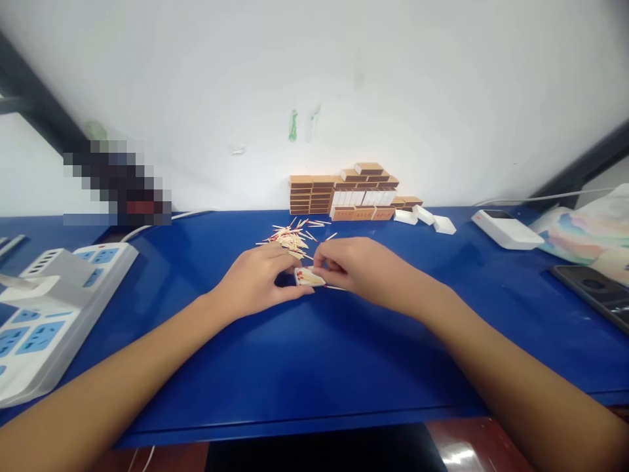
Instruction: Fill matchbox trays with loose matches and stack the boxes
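Note:
My left hand [255, 275] grips a small white matchbox tray [317, 283] from its left side, thumb in front and fingers behind. Matches with red heads lie inside the tray. At the tray's right end, the fingers of my right hand [361, 265] are pinched together, touching it; whatever is between them is hidden. Just beyond my hands, a loose pile of matches [293, 240] is spread on the blue table [295, 367]. One or more matches also lie by my right fingers.
Stacked brown matchboxes [310, 195] stand against the wall, with several white trays [445, 225] to their right. A white device [506, 231] and a dark phone [592, 288] lie at right. On the left is a large power strip [93, 314] with plugs.

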Action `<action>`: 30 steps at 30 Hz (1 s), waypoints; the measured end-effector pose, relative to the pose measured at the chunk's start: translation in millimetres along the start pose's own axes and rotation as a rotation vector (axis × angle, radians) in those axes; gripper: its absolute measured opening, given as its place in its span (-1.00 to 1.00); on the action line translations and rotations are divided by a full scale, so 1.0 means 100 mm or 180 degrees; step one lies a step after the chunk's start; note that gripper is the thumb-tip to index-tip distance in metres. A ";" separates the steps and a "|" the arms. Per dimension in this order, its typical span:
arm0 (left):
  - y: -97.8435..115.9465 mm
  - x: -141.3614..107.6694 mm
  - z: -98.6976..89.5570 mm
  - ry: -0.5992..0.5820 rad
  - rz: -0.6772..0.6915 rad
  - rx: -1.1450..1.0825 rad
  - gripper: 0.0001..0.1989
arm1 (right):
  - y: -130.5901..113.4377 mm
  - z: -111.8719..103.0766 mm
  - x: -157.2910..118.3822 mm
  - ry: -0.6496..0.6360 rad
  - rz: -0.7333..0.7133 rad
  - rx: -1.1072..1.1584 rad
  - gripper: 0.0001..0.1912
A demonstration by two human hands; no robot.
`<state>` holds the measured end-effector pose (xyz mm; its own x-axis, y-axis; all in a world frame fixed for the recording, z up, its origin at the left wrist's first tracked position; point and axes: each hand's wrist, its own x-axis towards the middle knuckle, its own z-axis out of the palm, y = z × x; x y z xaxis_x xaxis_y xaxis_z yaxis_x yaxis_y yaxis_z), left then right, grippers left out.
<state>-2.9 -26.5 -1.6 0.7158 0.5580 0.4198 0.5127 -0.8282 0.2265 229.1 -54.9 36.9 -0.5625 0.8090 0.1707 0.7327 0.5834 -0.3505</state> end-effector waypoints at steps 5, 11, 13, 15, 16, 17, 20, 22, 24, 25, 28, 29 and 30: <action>-0.01 0.00 0.00 0.0103 0.0045 -0.0056 -0.72 | 0.00 0.05 0.01 -0.0168 -0.0189 -0.0065 -0.82; 0.00 0.00 -0.01 0.0235 0.0128 -0.0038 -0.69 | 0.06 -0.06 -0.03 0.0035 -0.0021 0.0152 -0.86; 0.00 0.01 -0.01 0.0370 0.0265 -0.0078 -0.69 | 0.07 -0.07 -0.03 -0.0105 -0.0050 0.0336 -0.87; 0.01 0.01 -0.02 0.0476 0.0362 -0.0094 -0.71 | 0.06 -0.04 -0.02 -0.0168 -0.0044 0.0497 -0.88; 0.01 0.01 -0.02 0.0496 0.0389 -0.0090 -0.71 | 0.06 -0.02 -0.02 -0.0156 -0.0025 0.0556 -0.89; 0.01 0.01 -0.02 0.0497 0.0408 -0.0082 -0.72 | 0.05 -0.01 -0.01 -0.0127 -0.0018 0.0604 -0.90; 0.00 0.02 -0.02 0.0409 0.0402 -0.0065 -0.72 | 0.02 0.02 0.00 -0.0127 -0.0178 0.0730 -0.90; 0.00 0.01 -0.02 0.0331 0.0362 -0.0065 -0.73 | 0.02 0.02 -0.01 -0.0218 -0.0336 0.0813 -0.86; -0.01 0.01 -0.01 0.0275 0.0328 -0.0082 -0.73 | 0.03 0.01 -0.02 -0.0240 -0.0371 0.0875 -0.84; -0.01 0.01 -0.01 0.0266 0.0318 -0.0091 -0.73 | 0.04 0.01 -0.02 -0.0199 -0.0330 0.0878 -0.84; -0.01 0.01 0.00 0.0285 0.0297 -0.0092 -0.71 | 0.05 0.01 -0.02 -0.0080 -0.0139 0.0752 -0.89; -0.01 0.01 0.00 0.0291 0.0304 -0.0090 -0.71 | 0.04 0.02 -0.01 -0.0092 -0.0107 0.0676 -0.90; -0.01 0.01 0.01 0.0292 0.0328 -0.0095 -0.71 | 0.03 0.02 -0.01 -0.0133 -0.0101 0.0611 -0.90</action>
<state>-2.6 -25.6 -2.1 0.7168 0.4639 0.5205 0.4235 -0.8827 0.2036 230.7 -53.9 34.0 -0.6025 0.7844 0.1475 0.6300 0.5808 -0.5155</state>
